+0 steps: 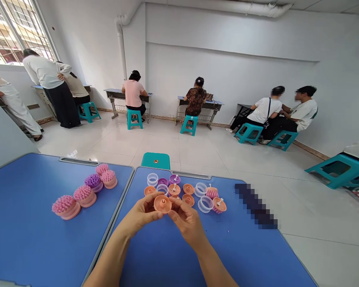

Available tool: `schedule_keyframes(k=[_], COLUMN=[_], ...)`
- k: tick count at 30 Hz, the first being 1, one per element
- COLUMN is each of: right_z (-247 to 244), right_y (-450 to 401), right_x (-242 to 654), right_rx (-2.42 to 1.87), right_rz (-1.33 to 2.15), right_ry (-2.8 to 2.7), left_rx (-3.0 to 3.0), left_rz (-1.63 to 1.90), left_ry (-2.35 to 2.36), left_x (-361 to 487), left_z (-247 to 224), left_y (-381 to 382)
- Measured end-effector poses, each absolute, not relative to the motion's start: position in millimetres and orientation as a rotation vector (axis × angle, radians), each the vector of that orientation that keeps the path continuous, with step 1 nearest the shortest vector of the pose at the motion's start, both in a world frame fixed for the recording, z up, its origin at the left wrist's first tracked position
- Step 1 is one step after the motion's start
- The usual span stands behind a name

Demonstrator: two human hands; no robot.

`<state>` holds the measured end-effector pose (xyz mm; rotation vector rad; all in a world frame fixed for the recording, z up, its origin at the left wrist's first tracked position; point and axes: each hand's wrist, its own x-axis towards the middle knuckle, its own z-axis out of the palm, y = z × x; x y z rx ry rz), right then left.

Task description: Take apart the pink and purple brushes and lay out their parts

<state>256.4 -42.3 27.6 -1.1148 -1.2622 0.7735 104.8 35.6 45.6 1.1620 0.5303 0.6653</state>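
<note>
Fingers (153, 216) of the left hand (139, 213) and right hand (190, 223) hold 1 orange cap (162, 209) by opposite edges, central stub (163, 202) showing, neither hand nearer, above the table (155, 255).

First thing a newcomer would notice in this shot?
Probably the orange cap, held front and centre between the left hand and right hand over the right blue desk. Next, the five spiky brushes on the left blue desk, four pink and one purple. Beyond the desks, a bright teal stool stands out against the pale floor.
</note>
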Motion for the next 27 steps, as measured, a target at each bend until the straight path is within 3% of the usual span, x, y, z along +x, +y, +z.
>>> schedule_keyframes(k=[6, 13, 27], right_z=[29.2, 26.0, 23.3], right_y=[-42.0, -40.2, -40.4], right_x=[255.8, 265.1, 269.6], right_rx=[-1.267, -1.347, -1.388], right_rz=[0.641, 0.346, 0.243], right_ry=[-1.390, -1.402, -1.448], left_rx=[1.570, 1.696, 2.292], left_rz=[0.605, 0.878, 0.303], left_ry=[0.714, 1.319, 1.486], left_x=[94.3, 85.2, 92.2], left_z=[53.9, 42.0, 19.1], left_y=[39.2, 59.5, 61.9])
